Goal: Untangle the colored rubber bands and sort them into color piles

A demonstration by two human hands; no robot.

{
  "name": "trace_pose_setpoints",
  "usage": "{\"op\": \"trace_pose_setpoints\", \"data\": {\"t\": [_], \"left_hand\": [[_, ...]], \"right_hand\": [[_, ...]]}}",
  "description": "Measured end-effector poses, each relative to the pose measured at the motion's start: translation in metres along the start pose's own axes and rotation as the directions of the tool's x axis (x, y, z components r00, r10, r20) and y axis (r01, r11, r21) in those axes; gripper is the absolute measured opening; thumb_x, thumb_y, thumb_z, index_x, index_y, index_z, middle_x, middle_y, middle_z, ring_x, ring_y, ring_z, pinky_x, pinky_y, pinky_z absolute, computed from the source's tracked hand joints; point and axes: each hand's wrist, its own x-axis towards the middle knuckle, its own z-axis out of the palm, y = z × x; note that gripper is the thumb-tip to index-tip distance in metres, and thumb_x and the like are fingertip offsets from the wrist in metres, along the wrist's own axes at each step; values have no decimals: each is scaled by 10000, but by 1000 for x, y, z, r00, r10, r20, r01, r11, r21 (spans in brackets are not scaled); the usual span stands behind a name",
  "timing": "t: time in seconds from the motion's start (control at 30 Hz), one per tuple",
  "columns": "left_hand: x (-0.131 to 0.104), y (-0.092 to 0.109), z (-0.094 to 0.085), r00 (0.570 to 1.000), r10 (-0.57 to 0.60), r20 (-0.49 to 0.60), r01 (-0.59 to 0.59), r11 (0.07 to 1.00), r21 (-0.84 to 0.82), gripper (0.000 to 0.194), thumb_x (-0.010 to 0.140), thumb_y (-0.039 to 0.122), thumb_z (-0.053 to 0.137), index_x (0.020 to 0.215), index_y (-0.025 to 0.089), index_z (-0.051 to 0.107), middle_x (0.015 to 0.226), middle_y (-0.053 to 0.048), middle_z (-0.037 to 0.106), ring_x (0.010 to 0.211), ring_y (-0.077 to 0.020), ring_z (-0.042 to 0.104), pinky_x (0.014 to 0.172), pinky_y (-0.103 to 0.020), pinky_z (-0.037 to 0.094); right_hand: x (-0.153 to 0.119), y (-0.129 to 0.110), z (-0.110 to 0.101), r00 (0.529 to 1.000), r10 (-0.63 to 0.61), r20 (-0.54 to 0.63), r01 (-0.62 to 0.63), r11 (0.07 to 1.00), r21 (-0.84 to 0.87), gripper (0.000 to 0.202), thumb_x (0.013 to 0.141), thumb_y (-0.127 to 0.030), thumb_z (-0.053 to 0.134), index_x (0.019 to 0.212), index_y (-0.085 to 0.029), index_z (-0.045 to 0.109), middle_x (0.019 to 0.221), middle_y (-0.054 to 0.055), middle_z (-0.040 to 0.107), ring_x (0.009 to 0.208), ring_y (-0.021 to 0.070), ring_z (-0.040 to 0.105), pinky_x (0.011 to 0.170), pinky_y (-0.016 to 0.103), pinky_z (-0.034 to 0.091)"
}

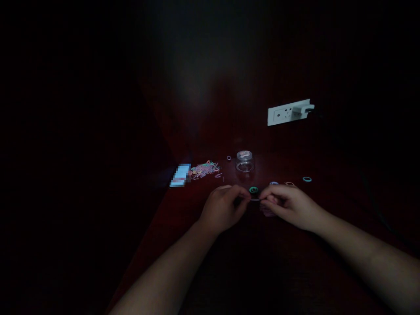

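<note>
Between the fingertips of both hands a thin pale elastic band is held stretched. My left hand pinches one end of it, and my right hand pinches the other. Just beyond the fingertips lie green elastic bands. A pinkish-purple cluster of bands sits partly beneath my right hand. Behind that hand a blue band and an orange band show in part. A clear jar with a lid stands farther back.
A loose pile of mixed pastel bands lies left of the jar, beside a lit phone-like screen. A single band and a light-blue band lie apart. A wall socket holds a plug. The surroundings are very dark.
</note>
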Motion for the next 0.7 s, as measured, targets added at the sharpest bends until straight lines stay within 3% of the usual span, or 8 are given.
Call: {"op": "trace_pose_setpoints", "data": {"t": [0.23, 0.7], "left_hand": [[-1, 1, 3, 999, 48, -15, -48, 998, 33, 67, 874, 194, 618, 922, 229, 648, 919, 16, 744, 852, -160, 682, 821, -329, 536], [-1, 0, 3, 999, 38, -6, -38, 999, 35, 88, 875, 200, 611, 946, 229, 655, 952, 8, 741, 882, -175, 674, 831, -354, 537]], "right_hand": [[-1, 5, 3, 999, 41, 33, -42, 999, 28, 191, 931, -344, 563, 873, -174, 627, 670, 16, 619, 592, 139, 606, 537, 249, 476], [1, 1, -2, 1000, -12, 26, 11, 1000, 29, 185, 933, -310, 569, 815, -175, 614, 632, 15, 628, 549, 124, 569, 507, 237, 431]]}}
